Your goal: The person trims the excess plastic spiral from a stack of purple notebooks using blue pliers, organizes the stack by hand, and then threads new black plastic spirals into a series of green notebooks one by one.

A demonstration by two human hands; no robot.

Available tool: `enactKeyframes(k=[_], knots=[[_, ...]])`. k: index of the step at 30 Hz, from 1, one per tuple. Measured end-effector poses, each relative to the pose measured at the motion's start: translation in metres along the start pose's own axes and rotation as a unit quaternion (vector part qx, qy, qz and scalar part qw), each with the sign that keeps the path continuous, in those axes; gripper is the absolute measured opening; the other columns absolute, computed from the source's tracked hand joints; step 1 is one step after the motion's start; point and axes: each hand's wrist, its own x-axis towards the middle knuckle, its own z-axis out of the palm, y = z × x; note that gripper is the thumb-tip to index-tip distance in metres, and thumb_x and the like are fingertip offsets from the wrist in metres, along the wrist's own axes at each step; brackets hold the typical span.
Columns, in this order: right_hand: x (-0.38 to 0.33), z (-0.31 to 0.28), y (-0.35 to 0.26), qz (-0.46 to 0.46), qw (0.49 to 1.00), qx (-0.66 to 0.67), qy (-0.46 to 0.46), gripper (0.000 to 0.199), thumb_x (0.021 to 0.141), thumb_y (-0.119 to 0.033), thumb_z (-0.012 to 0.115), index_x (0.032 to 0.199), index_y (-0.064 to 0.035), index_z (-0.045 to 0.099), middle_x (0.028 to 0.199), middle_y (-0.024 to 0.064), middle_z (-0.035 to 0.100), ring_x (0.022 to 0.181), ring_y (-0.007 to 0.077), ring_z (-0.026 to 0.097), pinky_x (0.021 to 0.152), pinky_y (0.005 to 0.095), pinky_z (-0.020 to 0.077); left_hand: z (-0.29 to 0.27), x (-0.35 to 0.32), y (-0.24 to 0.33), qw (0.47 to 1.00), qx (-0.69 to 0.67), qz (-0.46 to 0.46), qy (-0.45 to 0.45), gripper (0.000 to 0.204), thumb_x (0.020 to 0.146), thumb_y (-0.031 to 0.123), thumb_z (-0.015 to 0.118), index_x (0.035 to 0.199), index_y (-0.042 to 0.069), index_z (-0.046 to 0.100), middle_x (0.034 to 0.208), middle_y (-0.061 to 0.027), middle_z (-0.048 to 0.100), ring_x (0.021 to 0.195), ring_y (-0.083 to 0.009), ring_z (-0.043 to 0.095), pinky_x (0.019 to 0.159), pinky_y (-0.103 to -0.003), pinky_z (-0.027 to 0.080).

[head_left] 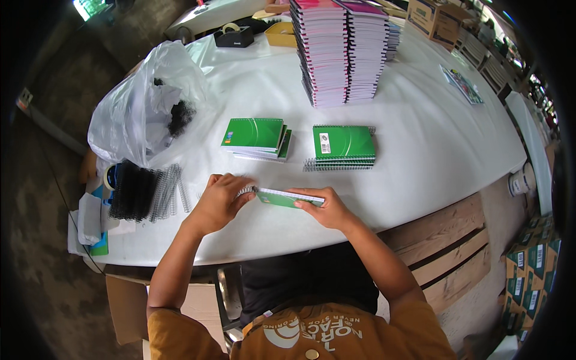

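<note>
My right hand (324, 207) grips a green-covered notebook (279, 198) by its right part, tilted up just above the white table. Closed round a thin spiral binding coil (245, 191), my left hand (222, 201) meets the notebook's left end; its fingers are slightly blurred. How far the coil is threaded I cannot tell. Beyond my hands lies a small pile of green notebooks (252, 133) with no coil showing. To its right is a pile of green notebooks with coils (343, 143). Loose black and grey coils (141, 191) lie left of my left hand.
A clear plastic bag (150, 108) with dark and white scraps stands at the left. Tall stacks of bound books (342, 54) rise at the back. A tape dispenser (234, 36), a yellow tray (281, 34) and a cardboard box (435, 23) are along the far side.
</note>
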Motion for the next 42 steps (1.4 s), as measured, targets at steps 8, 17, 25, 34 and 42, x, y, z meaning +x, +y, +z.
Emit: enactKeyframes(k=[8, 17, 25, 34, 42], knots=[[-0.004, 0.005, -0.009, -0.029, 0.998, -0.049, -0.013, 0.030, 0.085, -0.003, 0.060, 0.115, -0.0049, 0.061, 0.102, 0.0157, 0.066, 0.080, 0.0180, 0.063, 0.073, 0.0279, 0.0495, 0.001, -0.001, 0.014, 0.973, 0.210, 0.092, -0.006, 0.029, 0.070, 0.016, 0.074, 0.093, 0.009, 0.059, 0.099, -0.0042, 0.059, 0.104, -0.0245, 0.051, 0.095, -0.040, 0.032], [-0.035, 0.046, -0.022, -0.050, 0.997, -0.036, 0.037, 0.038, 0.080, 0.004, 0.058, 0.117, -0.0029, 0.058, 0.107, 0.0181, 0.063, 0.095, 0.0307, 0.064, 0.079, 0.0339, 0.0508, 0.100, -0.113, 0.008, 0.954, 0.279, 0.106, -0.041, 0.104, 0.073, 0.075, 0.047, 0.131, -0.010, 0.035, 0.140, -0.0309, 0.029, 0.135, -0.0470, 0.012, 0.102, -0.066, 0.009], [-0.043, 0.071, -0.017, -0.129, 0.989, -0.068, -0.005, 0.053, 0.071, 0.011, 0.056, 0.121, -0.0045, 0.055, 0.112, 0.0161, 0.061, 0.097, 0.0312, 0.062, 0.081, 0.0365, 0.0514, 0.111, -0.125, 0.002, 0.957, 0.261, 0.083, 0.098, 0.121, 0.065, 0.084, 0.039, 0.135, -0.013, 0.019, 0.135, -0.0439, 0.015, 0.124, -0.0646, 0.010, 0.096, -0.072, 0.005], [-0.036, 0.073, -0.019, -0.147, 0.984, -0.105, -0.001, 0.055, 0.068, 0.008, 0.058, 0.121, -0.0056, 0.054, 0.101, 0.0173, 0.064, 0.088, 0.0330, 0.064, 0.073, 0.0382, 0.0521, 0.128, -0.115, 0.001, 0.962, 0.124, 0.205, 0.133, 0.115, 0.066, 0.079, 0.049, 0.137, -0.009, 0.023, 0.136, -0.0387, 0.020, 0.124, -0.0563, 0.021, 0.097, -0.069, 0.016], [-0.028, 0.072, -0.019, -0.148, 0.982, -0.113, 0.014, 0.049, 0.073, -0.003, 0.064, 0.121, -0.0051, 0.053, 0.096, 0.0192, 0.064, 0.077, 0.0348, 0.064, 0.067, 0.0407, 0.0512, 0.116, -0.085, 0.008, 0.937, 0.166, 0.177, 0.250, 0.115, 0.069, 0.081, 0.040, 0.141, -0.005, 0.014, 0.141, -0.0355, 0.016, 0.132, -0.0507, 0.015, 0.101, -0.065, 0.011]])
